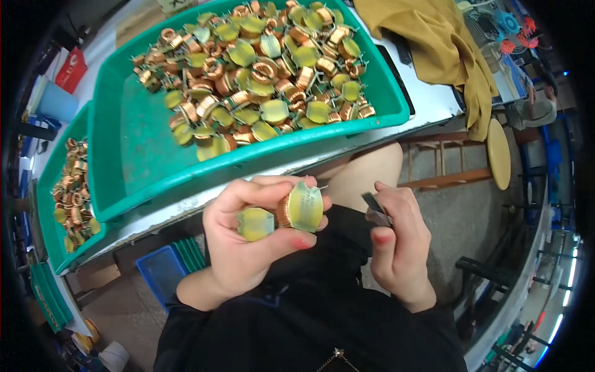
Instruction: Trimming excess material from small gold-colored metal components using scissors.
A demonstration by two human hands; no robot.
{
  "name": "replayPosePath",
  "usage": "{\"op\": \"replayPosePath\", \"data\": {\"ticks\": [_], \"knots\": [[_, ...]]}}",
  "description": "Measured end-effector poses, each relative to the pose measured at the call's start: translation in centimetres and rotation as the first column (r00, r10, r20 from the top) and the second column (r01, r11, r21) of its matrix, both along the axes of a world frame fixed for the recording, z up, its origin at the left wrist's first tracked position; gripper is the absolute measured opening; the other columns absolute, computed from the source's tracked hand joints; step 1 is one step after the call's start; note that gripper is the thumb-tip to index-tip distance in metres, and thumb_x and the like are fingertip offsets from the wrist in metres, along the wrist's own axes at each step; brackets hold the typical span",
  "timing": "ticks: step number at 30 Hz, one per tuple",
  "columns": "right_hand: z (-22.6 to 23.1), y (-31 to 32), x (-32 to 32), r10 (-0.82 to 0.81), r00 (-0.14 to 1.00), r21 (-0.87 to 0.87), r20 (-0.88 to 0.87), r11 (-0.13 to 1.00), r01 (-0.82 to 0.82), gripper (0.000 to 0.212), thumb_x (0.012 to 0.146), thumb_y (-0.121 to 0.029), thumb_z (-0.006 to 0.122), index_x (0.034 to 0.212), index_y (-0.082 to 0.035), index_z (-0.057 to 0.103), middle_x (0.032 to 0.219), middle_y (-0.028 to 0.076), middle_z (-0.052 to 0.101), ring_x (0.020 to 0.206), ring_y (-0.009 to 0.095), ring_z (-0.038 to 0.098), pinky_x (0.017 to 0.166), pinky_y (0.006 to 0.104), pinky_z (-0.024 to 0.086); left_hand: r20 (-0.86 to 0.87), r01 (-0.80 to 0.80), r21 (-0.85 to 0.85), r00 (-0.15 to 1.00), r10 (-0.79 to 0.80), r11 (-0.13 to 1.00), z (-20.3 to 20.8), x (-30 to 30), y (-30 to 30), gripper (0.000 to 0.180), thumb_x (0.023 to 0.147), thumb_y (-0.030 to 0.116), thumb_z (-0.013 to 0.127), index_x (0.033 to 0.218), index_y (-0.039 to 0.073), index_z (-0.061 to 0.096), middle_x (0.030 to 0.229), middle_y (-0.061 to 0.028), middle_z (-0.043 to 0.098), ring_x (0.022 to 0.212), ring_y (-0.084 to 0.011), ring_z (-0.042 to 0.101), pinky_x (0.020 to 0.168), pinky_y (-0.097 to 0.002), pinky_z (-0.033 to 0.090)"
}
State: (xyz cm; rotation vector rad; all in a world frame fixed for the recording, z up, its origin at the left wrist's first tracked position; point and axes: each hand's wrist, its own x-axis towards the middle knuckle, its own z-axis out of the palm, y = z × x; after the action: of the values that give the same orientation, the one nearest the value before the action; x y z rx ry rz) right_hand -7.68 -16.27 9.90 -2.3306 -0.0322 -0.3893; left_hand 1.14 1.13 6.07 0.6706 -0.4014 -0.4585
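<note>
My left hand (232,257) is closed around two copper-wound toroidal coils with yellow-green plates. One coil (304,209) is pinched between thumb and fingers, its plate facing me, copper winding at its left edge and a thin wire end at the top. The second coil (256,224) rests in the palm, mostly its plate showing. To the right, my right hand (401,239) grips a small dark, flat tool (377,211) between thumb and fingers; its exact kind is unclear. The tool is apart from the coils.
Beyond my hands, a large green tray (118,124) on the white table holds many similar coils, heaped to the right. A smaller green tray (49,204) with more coils stands left. Mustard cloth (427,43) hangs over the table edge; a stool (499,155) stands right, a blue crate (162,273) below.
</note>
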Motion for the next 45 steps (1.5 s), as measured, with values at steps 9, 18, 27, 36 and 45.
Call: {"op": "replayPosePath", "data": {"ticks": [9,18,27,36,45], "knots": [[-1.1,0.5,0.2,-0.089,0.993,-0.109,-0.081,0.991,0.080,0.022,0.078,-0.012,0.061,0.095,0.001,0.055,0.088,0.012,0.054,0.074,0.027,0.048,0.069,0.0343,0.043,0.136,-0.054,0.198,0.990,0.027,0.979,-1.7,-0.2,-1.0,0.054,0.057,-0.007,0.079,0.104,0.004,0.054,0.111,-0.0202,0.056,0.089,-0.0336,0.062,0.067,-0.0349,0.058],[-2.4,-0.3,0.9,-0.041,0.999,-0.139,-0.031,0.990,0.037,0.023,0.081,-0.018,0.060,0.093,0.001,0.056,0.087,0.012,0.053,0.072,0.026,0.047,0.067,0.0334,0.042,0.120,0.058,0.211,0.989,-0.085,0.976,-1.5,0.6,-1.3,0.042,0.061,-0.013,0.076,0.097,-0.002,0.059,0.111,-0.0166,0.059,0.105,-0.0298,0.059,0.087,-0.0353,0.051],[-3.5,-1.3,1.7,0.016,0.999,-0.160,0.030,0.987,-0.012,0.026,0.084,-0.024,0.058,0.092,0.001,0.056,0.085,0.012,0.053,0.069,0.025,0.046,0.066,0.0332,0.042,0.133,0.044,0.232,0.988,-0.077,0.972,-1.8,1.0,-1.6,0.041,0.061,-0.012,0.076,0.096,0.000,0.059,0.108,-0.0157,0.060,0.106,-0.0303,0.058,0.088,-0.0352,0.050],[-4.1,-1.9,2.4,0.093,0.996,-0.231,0.017,0.969,-0.086,0.028,0.087,-0.028,0.056,0.089,0.000,0.055,0.080,0.011,0.051,0.063,0.024,0.045,0.061,0.0332,0.042,0.032,0.071,0.236,0.996,-0.081,0.969,-2.0,0.8,-1.1,0.042,0.060,-0.012,0.077,0.097,0.000,0.059,0.106,-0.0148,0.061,0.106,-0.0307,0.058,0.088,-0.0351,0.051],[-4.9,-2.0,2.5,0.103,0.987,-0.363,0.123,0.930,-0.052,0.029,0.087,-0.029,0.056,0.087,-0.001,0.054,0.076,0.010,0.049,0.060,0.023,0.043,0.057,0.0324,0.041,0.062,0.031,0.234,0.997,-0.047,0.972,-2.1,0.5,-1.2,0.040,0.061,-0.014,0.075,0.096,0.000,0.059,0.106,-0.0147,0.061,0.104,-0.0295,0.059,0.087,-0.0345,0.051]]}}
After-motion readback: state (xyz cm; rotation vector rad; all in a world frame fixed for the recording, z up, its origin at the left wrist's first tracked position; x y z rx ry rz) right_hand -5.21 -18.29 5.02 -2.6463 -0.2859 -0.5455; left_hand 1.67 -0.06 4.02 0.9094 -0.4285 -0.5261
